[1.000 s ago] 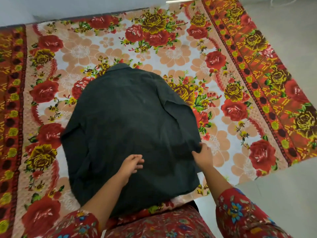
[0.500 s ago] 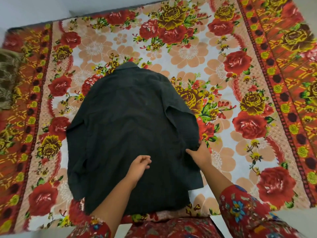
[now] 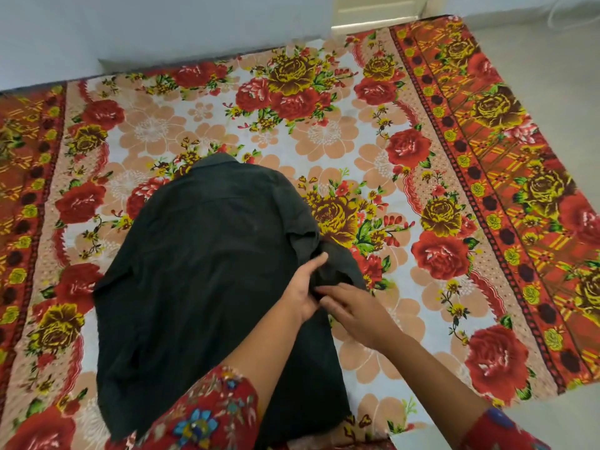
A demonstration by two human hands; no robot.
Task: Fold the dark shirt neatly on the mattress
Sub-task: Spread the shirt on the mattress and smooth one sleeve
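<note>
The dark shirt lies spread flat, back side up, on the flowered mattress, its collar pointing away from me. Its right short sleeve is bunched at the shirt's right edge. My left hand reaches across the shirt and pinches the cloth at that sleeve. My right hand lies just beside it, fingers on the sleeve's lower edge. The two hands touch each other there. The left sleeve lies flat at the shirt's left side.
A bright red, yellow and peach floral sheet covers the mattress. Grey floor lies to the right and at the near right corner. A pale wall and a door frame stand behind the mattress.
Both hands moved up and to the right, from the shirt's lower hem area to the right sleeve, and came together there. The camera shifted too.
</note>
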